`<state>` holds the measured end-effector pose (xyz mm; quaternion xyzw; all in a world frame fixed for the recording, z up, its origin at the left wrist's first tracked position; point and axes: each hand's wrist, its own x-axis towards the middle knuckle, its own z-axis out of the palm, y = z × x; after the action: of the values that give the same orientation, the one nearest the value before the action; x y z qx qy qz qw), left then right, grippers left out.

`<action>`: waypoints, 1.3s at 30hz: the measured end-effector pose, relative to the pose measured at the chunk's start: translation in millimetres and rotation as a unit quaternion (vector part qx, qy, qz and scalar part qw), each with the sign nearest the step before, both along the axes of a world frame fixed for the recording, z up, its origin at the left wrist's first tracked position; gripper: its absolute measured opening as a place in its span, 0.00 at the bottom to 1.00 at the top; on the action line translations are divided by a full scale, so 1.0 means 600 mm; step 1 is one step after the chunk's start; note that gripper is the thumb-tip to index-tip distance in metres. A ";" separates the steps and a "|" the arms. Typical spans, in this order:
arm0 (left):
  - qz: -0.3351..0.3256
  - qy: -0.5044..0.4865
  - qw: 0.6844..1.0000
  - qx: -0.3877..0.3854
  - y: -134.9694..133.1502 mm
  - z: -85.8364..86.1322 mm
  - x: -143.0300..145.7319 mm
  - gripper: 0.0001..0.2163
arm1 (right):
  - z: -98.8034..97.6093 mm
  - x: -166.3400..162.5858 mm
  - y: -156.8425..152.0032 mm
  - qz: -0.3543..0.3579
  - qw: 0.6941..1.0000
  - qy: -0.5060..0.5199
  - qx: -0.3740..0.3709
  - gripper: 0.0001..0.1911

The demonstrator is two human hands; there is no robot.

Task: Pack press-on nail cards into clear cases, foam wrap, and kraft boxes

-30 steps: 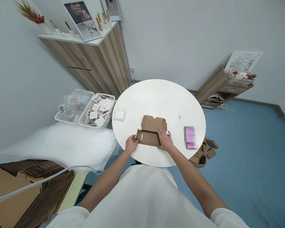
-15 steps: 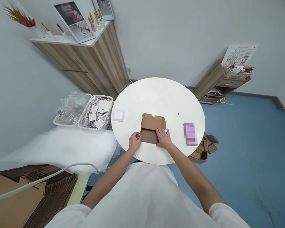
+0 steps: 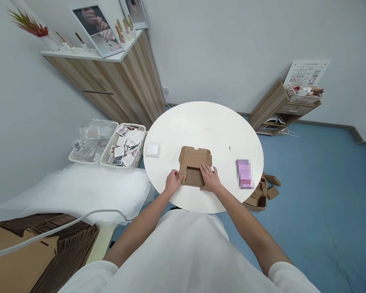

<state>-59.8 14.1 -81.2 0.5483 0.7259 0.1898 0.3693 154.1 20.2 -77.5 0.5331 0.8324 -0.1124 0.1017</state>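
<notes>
A brown cardboard box (image 3: 195, 156), partly folded, lies on the round white table (image 3: 201, 122) with its lid flap spread away from me. My left hand (image 3: 173, 181) pinches the box's left side panel at the near left corner, fingers closed on the board. On the right edge rests my right hand (image 3: 210, 177), its fingers stretched out over the cardboard and the thumb apart. The box's inside shows between the two hands; its right wall is hidden under my right hand.
A small white stack (image 3: 153, 149) lies at the table's left, a blurred purple packet (image 3: 245, 174) at its right. Beyond the left edge stand a basket of cards (image 3: 126, 144) and a tray of clear plastic packs (image 3: 93, 140). Folded boxes (image 3: 259, 195) sit on the floor at right.
The box's left side panel has swung outward and now lies flatter, with my left hand holding it. My right hand has stayed on the right edge.
</notes>
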 end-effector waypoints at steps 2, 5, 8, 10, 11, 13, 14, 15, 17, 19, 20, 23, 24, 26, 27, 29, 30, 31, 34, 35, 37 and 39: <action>-0.001 0.014 1.000 -0.024 0.007 0.003 0.001 0.11 | -0.001 0.000 -0.001 0.007 1.000 0.000 -0.003 0.58; -0.016 0.020 0.997 -0.071 0.017 0.006 0.000 0.11 | -0.004 0.002 -0.003 0.017 1.000 0.000 -0.005 0.59; -0.026 0.020 0.993 -0.110 0.026 0.005 -0.003 0.10 | -0.006 0.005 -0.002 0.027 1.000 -0.003 -0.008 0.61; -0.033 0.021 0.992 -0.118 0.028 0.003 -0.006 0.10 | -0.007 0.008 0.001 0.035 0.999 -0.004 -0.011 0.62; -0.039 0.023 0.992 -0.116 0.028 0.002 -0.008 0.09 | -0.007 0.009 0.002 0.039 0.999 -0.003 -0.013 0.63; -0.054 0.031 0.992 -0.106 0.026 0.000 -0.009 0.08 | -0.006 0.010 0.004 0.043 0.999 -0.001 -0.016 0.63; -0.060 0.036 0.993 -0.099 0.025 -0.001 -0.010 0.08 | -0.005 0.010 0.004 0.044 0.999 0.000 -0.016 0.63; -0.066 0.043 0.993 -0.092 0.023 -0.002 -0.010 0.08 | -0.005 0.010 0.004 0.044 0.999 0.002 -0.017 0.63; -0.073 0.060 0.992 -0.080 0.020 -0.002 -0.009 0.08 | -0.003 0.009 0.004 0.043 0.999 0.004 -0.017 0.62; -0.077 0.082 0.991 -0.071 0.019 -0.002 -0.006 0.08 | -0.001 0.007 0.003 0.042 0.999 0.006 -0.018 0.62; -0.079 0.093 0.990 -0.070 0.020 -0.002 -0.004 0.08 | -0.001 0.007 0.002 0.042 0.999 0.008 -0.019 0.62; -0.081 0.130 0.986 -0.073 0.022 -0.003 0.003 0.10 | 0.000 0.005 0.002 0.043 0.999 0.011 -0.022 0.61; -0.080 0.141 0.984 -0.072 0.022 -0.003 0.005 0.10 | 0.000 0.004 0.002 0.043 0.999 0.010 -0.022 0.61; -0.079 0.148 0.984 -0.067 0.020 -0.003 0.006 0.11 | 0.000 0.003 0.003 0.042 0.999 0.009 -0.019 0.62; -0.080 0.139 0.985 -0.061 0.018 -0.003 0.005 0.12 | 0.000 0.003 0.003 0.041 0.999 0.009 -0.016 0.62; -0.086 0.100 0.990 -0.043 0.010 0.002 -0.002 0.16 | 0.000 0.004 0.004 0.042 0.999 0.012 -0.012 0.62; -0.091 0.076 0.992 -0.032 0.006 0.006 -0.008 0.20 | 0.000 0.004 0.004 0.043 0.999 0.013 -0.011 0.62; -0.100 0.056 0.993 -0.020 0.001 0.011 -0.014 0.25 | 0.000 0.005 0.005 0.044 0.999 0.014 -0.010 0.62; -0.165 0.049 0.985 -0.002 -0.007 0.031 -0.031 0.42 | 0.001 0.007 0.004 0.045 0.999 0.015 -0.010 0.61; -0.196 0.062 0.979 -0.007 -0.007 0.038 -0.033 0.46 | 0.001 0.007 0.004 0.046 0.999 0.016 -0.008 0.61; -0.244 0.095 0.965 -0.028 -0.002 0.048 -0.033 0.50 | 0.001 0.009 0.003 0.048 0.999 0.017 -0.004 0.61; -0.260 0.114 0.958 -0.047 0.008 0.053 -0.026 0.51 | 0.002 0.008 0.002 0.051 0.999 0.017 0.001 0.61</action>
<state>-75.7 19.1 -49.6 0.7185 0.6034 -0.0109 0.3458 159.2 21.4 -76.6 0.4883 0.8600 -0.1156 0.0924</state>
